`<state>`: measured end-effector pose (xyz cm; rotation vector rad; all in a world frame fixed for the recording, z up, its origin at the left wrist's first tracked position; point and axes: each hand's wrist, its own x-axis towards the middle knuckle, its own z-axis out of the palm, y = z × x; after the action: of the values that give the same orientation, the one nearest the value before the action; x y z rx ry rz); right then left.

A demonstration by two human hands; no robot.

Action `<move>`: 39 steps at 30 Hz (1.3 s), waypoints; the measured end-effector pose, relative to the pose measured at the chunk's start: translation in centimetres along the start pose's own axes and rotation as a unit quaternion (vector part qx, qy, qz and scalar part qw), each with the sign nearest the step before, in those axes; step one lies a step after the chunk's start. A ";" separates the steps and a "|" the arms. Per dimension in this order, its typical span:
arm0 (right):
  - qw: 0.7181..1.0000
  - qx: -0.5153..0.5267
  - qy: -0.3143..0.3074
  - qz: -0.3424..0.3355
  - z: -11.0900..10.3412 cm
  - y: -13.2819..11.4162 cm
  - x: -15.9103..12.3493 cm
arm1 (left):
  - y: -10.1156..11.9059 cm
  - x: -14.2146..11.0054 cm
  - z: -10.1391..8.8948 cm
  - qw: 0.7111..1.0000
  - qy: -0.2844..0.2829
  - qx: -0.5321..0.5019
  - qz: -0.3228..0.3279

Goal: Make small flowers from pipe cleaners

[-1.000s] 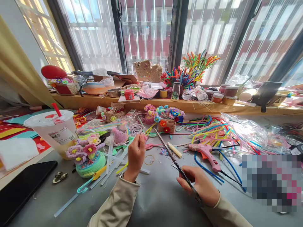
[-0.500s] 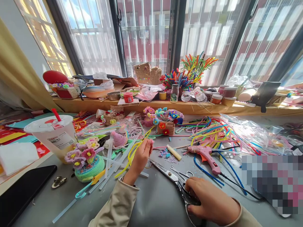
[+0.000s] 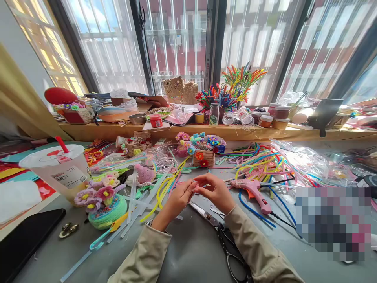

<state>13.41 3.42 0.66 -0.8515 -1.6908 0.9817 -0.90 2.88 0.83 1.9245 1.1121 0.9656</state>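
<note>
Both of my hands meet above the middle of the grey table. My left hand point(image 3: 178, 197) is closed, with its thumb and fingers pinched together. Against its fingertips, my right hand point(image 3: 216, 192) pinches with thumb and forefinger. Whatever sits between the fingertips is tiny, perhaps a pink bit, and mostly hidden. Large scissors point(image 3: 219, 227) lie on the table below my right wrist, black handles towards me, blades partly under the hands. Yellow pipe cleaners point(image 3: 165, 188) lie beside my left hand. To the right rests a pink hot glue gun point(image 3: 255, 192).
A drink cup point(image 3: 66, 171), a green cake-like piece with fuzzy flowers point(image 3: 107, 212), clear glue sticks point(image 3: 137, 214) and a phone point(image 3: 32, 239) are on the left. Colourful pipe cleaners point(image 3: 259, 163) pile up at right. A small flower basket point(image 3: 203, 158) stands behind; jars line the windowsill.
My right hand has let go of the scissors, leaving them on the table, and has moved up and left to meet my left hand's fingertips. The view has shifted slightly.
</note>
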 end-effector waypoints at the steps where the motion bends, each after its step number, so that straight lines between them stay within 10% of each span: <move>1: 1.000 0.005 0.002 0.003 0.0 0.2 0.0 | 0.0 0.0 0.1 1.000 -0.001 0.000 0.004; 10: 0.998 0.035 0.022 0.053 -0.5 0.8 -0.1 | -0.6 0.0 0.4 0.999 0.005 -0.024 -0.028; 16: 0.986 -0.105 0.114 0.054 -1.5 1.7 -0.1 | -0.9 0.5 -0.8 0.967 0.153 0.202 -0.036; 24: 0.971 -0.222 0.088 0.029 -1.5 2.4 -0.1 | -1.5 2.8 -0.8 0.864 -0.012 0.492 -0.104; 39: 0.936 -0.331 0.081 0.081 -2.4 2.2 -0.3 | -2.5 2.5 -1.5 0.875 0.001 0.463 -0.140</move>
<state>15.98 4.64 -0.90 -1.4866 -1.8446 0.4078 -2.25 6.35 0.08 2.3420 2.0324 0.2455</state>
